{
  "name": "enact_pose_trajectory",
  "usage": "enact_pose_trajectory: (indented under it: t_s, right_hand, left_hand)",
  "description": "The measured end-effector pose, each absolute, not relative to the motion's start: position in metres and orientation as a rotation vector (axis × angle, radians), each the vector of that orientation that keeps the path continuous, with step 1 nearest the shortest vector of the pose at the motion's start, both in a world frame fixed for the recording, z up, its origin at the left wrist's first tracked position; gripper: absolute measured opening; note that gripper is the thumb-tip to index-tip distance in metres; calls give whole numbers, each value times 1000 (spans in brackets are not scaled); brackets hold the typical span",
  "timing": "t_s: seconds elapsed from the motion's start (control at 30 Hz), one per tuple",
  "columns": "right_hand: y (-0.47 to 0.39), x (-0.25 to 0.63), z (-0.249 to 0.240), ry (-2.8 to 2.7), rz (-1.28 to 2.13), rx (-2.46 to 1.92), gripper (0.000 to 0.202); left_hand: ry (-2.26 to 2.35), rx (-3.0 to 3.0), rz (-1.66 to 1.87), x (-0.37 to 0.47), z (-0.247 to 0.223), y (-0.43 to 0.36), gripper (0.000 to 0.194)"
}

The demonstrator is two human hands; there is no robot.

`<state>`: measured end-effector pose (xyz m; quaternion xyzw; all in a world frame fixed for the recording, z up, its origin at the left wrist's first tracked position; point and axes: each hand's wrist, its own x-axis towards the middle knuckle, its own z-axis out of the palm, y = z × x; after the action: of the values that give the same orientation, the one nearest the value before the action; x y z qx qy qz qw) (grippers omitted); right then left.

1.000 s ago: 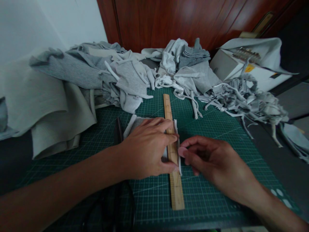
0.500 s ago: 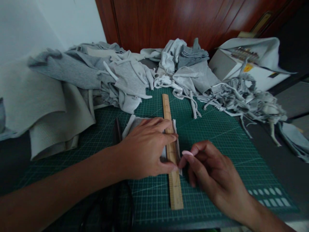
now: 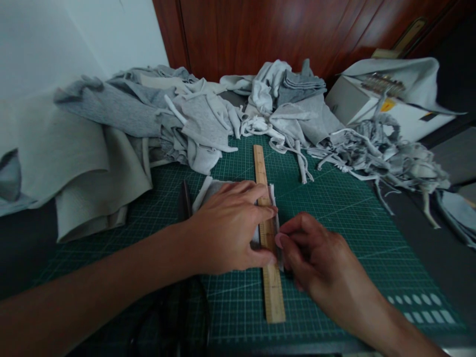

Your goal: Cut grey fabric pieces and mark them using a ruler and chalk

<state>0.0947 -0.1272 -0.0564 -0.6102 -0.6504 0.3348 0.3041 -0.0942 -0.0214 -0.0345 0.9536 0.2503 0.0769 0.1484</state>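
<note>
On green mat (image 3: 334,198), pressing wooden ruler (image 3: 274,295), laid lengthwise pointing forward, onto gray cloth (image 3: 214,187) with left hand (image 3: 226,233), thumb and fingers spread; pinching pink disc (image 3: 279,241) in right hand (image 3: 322,258), just right of wooden ruler; beyond, heaped fabric (image 3: 206,116).

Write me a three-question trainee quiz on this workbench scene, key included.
1. Multiple choice: what is the left hand pressing down on?
A) the white box
B) the wooden ruler
C) the door handle

2. True or false: the right hand holds a small pink piece.

3. Fill in the colour: the cutting mat is ____.

Key: 1 B; 2 true; 3 green.
</note>
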Motion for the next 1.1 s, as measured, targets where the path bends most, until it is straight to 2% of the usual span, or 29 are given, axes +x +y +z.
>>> enact_pose_trajectory:
  t_s: [0.33,0.53,0.67,0.93,1.1]
  right_hand:
    - [-125,92,-61,-1596,939,-1695,17]
    - [-130,91,-54,-1719,903,-1662,19]
    - [-144,93,-55,-1789,1009,-1655,21]
    - [-130,105,-42,-1560,1069,-1638,19]
    - [-102,113,-31,-1430,1073,-1569,10]
  left_hand:
    - [713,2750,218,-93,-34,-20,61]
    - [722,2747,222,-93,-33,-21,61]
    - [742,2757,195,-93,-34,-22,64]
    - [735,2746,198,-93,-33,-22,62]
    - [733,2733,207,-92,-32,-22,54]
